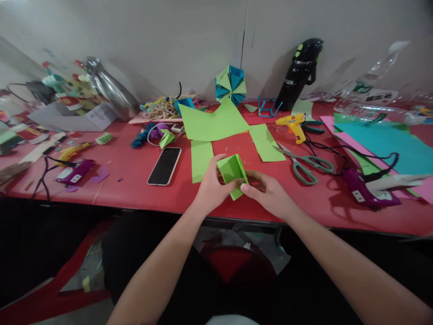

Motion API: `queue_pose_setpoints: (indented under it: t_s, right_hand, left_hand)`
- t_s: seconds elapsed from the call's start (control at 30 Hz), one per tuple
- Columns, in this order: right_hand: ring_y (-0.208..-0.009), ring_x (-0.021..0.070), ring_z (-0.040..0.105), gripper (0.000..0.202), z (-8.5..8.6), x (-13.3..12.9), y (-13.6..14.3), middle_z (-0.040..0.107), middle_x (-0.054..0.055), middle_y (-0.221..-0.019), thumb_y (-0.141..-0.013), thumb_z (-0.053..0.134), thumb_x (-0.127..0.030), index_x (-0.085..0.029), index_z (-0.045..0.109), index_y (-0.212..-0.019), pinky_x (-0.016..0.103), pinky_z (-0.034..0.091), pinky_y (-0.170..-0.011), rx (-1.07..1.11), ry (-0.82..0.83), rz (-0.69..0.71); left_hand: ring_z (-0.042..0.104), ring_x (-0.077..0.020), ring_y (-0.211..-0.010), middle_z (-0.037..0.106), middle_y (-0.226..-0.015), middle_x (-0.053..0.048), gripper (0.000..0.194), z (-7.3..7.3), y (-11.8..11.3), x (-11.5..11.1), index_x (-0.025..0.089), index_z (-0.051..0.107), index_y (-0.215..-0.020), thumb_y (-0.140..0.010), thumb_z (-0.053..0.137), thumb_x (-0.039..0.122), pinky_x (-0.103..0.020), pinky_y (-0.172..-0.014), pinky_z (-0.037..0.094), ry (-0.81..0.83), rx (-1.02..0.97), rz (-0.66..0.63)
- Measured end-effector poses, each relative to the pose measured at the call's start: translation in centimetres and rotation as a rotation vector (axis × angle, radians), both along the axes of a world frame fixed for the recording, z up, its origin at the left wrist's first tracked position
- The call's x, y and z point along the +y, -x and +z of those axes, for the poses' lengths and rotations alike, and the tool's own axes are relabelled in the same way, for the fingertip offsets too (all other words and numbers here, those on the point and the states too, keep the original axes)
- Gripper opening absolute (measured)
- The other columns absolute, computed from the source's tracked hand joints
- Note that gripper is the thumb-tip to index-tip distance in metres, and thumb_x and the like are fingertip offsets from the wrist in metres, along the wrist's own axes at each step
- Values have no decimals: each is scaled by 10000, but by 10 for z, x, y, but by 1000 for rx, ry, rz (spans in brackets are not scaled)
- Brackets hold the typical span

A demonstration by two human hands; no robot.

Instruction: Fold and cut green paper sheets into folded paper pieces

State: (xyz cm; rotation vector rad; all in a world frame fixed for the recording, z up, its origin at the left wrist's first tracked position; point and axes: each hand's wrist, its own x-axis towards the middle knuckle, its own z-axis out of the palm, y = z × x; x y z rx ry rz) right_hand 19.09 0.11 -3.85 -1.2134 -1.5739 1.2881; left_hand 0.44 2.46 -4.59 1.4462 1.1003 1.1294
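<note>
A partly folded piece of green paper (231, 169) is held up just above the table's front edge. My left hand (214, 183) grips its left side, with the thumb across the lower part. At its right edge, my right hand (265, 192) pinches the paper between thumb and fingers; some of those fingers are hidden behind it. Beyond my hands lie a large green sheet (213, 121), a green paper strip (202, 158) and another green piece (267, 143). A blue-and-green folded paper ball (230, 85) rests against the wall.
Scissors (304, 164) and a yellow glue gun (293, 125) lie to the right, near a purple power socket (370, 189) with black cables. A phone (164, 166) lies left. A black bottle (299, 74) leans on the wall; coloured sheets (379, 140) lie far right.
</note>
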Motion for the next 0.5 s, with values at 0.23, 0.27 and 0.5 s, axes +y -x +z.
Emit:
queue_pose_setpoints:
  t_s: [0.23, 0.27, 0.5]
  right_hand:
    - [-834, 232, 674, 342, 1, 3, -6, 724, 42, -873, -905, 642, -530, -196, 704, -946, 350, 523, -743, -78, -27, -168]
    - [-762, 219, 650, 361, -2, 5, -9, 693, 32, -781, -908, 632, -540, -190, 690, -843, 346, 506, -700, -94, -21, -250]
    - [-744, 182, 647, 295, -10, 8, -14, 703, 5, -768, -852, 734, -505, -213, 712, -812, 348, 533, -764, 229, 58, -256]
  left_hand:
    - [697, -291, -1060, 676, -1203, -109, 953, -1, -1, 0, 298, 244, -1558, -787, 800, 243, -495, -936, 583, -15, -59, -26]
    - [696, -286, -1068, 674, -1209, -113, 969, -1, 1, 2, 293, 202, -1571, -800, 789, 250, -493, -945, 579, -3, -73, -15]
    - [597, -304, -1224, 432, -1541, -161, 865, 2, 7, 4, 284, 296, -1543, -816, 764, 282, -472, -949, 568, -1, 153, 66]
